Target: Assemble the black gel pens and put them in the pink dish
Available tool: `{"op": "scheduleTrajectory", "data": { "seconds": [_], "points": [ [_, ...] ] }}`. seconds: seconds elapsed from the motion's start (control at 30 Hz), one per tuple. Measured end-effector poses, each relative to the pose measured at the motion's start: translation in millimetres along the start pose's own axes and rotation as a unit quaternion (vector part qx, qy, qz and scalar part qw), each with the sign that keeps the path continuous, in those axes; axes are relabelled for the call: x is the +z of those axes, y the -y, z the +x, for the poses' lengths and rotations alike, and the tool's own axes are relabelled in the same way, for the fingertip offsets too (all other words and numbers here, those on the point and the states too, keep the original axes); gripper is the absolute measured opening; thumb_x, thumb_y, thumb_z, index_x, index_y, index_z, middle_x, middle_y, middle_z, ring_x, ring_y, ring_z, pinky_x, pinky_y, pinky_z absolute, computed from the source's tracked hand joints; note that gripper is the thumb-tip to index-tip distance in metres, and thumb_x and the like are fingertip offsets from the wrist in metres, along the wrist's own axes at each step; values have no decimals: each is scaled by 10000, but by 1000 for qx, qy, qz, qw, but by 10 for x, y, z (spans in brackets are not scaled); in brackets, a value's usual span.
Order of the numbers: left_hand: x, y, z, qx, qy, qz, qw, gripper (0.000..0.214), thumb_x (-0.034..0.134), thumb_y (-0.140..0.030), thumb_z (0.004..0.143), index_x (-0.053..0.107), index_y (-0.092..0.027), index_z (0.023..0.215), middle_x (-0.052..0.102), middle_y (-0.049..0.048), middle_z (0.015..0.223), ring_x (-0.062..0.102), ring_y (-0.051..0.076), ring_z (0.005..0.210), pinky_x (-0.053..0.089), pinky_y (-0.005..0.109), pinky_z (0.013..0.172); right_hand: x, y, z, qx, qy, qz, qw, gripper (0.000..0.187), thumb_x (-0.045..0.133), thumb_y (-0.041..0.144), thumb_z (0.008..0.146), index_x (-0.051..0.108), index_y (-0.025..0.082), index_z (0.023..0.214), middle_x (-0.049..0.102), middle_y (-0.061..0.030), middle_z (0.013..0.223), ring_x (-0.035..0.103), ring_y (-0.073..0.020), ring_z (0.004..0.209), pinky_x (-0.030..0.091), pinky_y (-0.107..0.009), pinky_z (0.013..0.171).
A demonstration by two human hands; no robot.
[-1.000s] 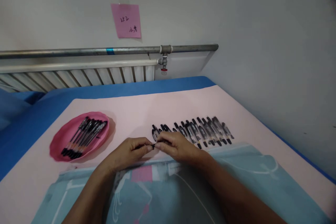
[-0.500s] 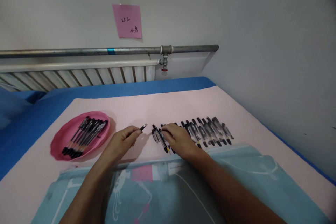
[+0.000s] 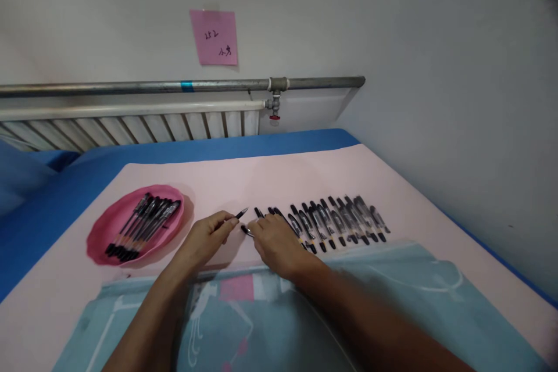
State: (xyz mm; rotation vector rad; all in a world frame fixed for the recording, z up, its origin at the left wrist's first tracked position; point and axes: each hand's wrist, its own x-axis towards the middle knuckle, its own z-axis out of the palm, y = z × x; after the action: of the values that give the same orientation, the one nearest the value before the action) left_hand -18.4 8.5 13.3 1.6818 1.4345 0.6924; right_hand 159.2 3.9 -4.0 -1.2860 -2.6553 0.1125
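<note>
My left hand (image 3: 208,238) is closed on a black pen part (image 3: 241,213) whose tip points up and right. My right hand (image 3: 275,242) lies just right of it, fingers curled over a small black piece (image 3: 246,231) at the left end of a row of several black pens (image 3: 335,221) laid side by side on the pink sheet (image 3: 270,180). What the right fingers grip is partly hidden. A pink plate (image 3: 101,231) with several black pens (image 3: 142,226) sits to the left of my left hand.
The sheet lies on a blue surface (image 3: 65,186). A light blue printed cloth (image 3: 414,302) covers the near part. A radiator (image 3: 131,125) and metal pipe (image 3: 183,86) run along the wall, with a pink note (image 3: 214,37) above.
My hands, joined on one pen a second ago, have parted. The left hand drew away left holding a pen part. The right hand went to the row's left end.
</note>
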Motion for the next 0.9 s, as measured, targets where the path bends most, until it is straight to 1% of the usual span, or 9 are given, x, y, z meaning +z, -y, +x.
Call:
{"op": "scheduleTrajectory", "data": {
  "seconds": [0.13, 0.23, 0.3, 0.4, 0.43, 0.5, 0.57, 0.67, 0.9],
  "points": [
    [-11, 27, 6, 4, 1, 0, 1000, 321, 422, -444, 803, 599, -176, 806, 432, -51, 547, 413, 114, 543, 309, 214, 520, -9, 10, -20, 29, 7, 63, 998, 232, 434, 51, 733, 518, 145, 927, 587, -89, 892, 515, -189, 800, 350, -302, 688],
    [-24, 36, 6, 0, -3, 1, 1000, 331, 421, -454, 802, 599, -175, 808, 424, -53, 544, 406, 110, 535, 298, 210, 506, -60, -51, -32, 108, -51, 203, 972, 190, 459, 88, 709, 517, 168, 871, 580, -61, 855, 525, -159, 757, 378, -270, 652],
    [-21, 10, -4, 2, 8, 2, 1000, 325, 424, -449, 802, 599, -176, 809, 416, -55, 542, 398, 106, 530, 291, 207, 504, -104, -113, -32, 188, -101, 359, 909, 101, 475, 145, 719, 501, 181, 809, 578, -21, 739, 527, -132, 648, 390, -246, 578],
    [9, -68, -32, 10, 46, -1, 999, 298, 425, -423, 807, 598, -180, 799, 413, -57, 546, 379, 97, 522, 278, 205, 501, -149, -194, -25, 254, -156, 572, 764, 99, 494, 251, 749, 479, 181, 818, 582, 6, 634, 511, -107, 514, 391, -227, 488],
    [24, -94, -41, 13, 60, -3, 998, 289, 425, -414, 809, 597, -183, 800, 414, -58, 549, 373, 95, 520, 275, 205, 501, -155, -209, -23, 257, -165, 613, 729, 130, 507, 277, 750, 484, 176, 829, 593, 2, 631, 511, -103, 496, 391, -225, 476],
    [53, -131, -52, 18, 80, -8, 997, 276, 426, -406, 812, 595, -188, 811, 414, -60, 554, 365, 93, 520, 273, 205, 503, -157, -217, -20, 254, -170, 653, 693, 161, 539, 294, 734, 504, 168, 827, 605, -4, 625, 512, -97, 478, 388, -219, 462],
    [72, -141, -53, 21, 93, -12, 995, 281, 427, -414, 812, 595, -191, 840, 409, -62, 554, 361, 93, 517, 271, 206, 500, -153, -199, -21, 249, -159, 666, 685, 156, 566, 283, 714, 517, 166, 805, 602, 4, 606, 508, -90, 460, 384, -214, 452],
    [81, -122, -51, 31, 99, -14, 994, 295, 427, -421, 812, 598, -182, 841, 426, -55, 571, 377, 95, 533, 280, 209, 505, -139, -157, -28, 234, -120, 671, 693, 145, 583, 271, 700, 529, 166, 784, 589, 20, 568, 489, -79, 428, 370, -205, 431],
    [144, -134, -88, 63, 111, -10, 992, 294, 443, -408, 813, 594, -178, 916, 523, -36, 636, 415, 95, 547, 319, 204, 510, -97, -81, -36, 222, 25, 663, 714, 171, 546, 316, 731, 548, 149, 769, 541, 32, 520, 461, -70, 397, 325, -179, 367]
  ]
}}
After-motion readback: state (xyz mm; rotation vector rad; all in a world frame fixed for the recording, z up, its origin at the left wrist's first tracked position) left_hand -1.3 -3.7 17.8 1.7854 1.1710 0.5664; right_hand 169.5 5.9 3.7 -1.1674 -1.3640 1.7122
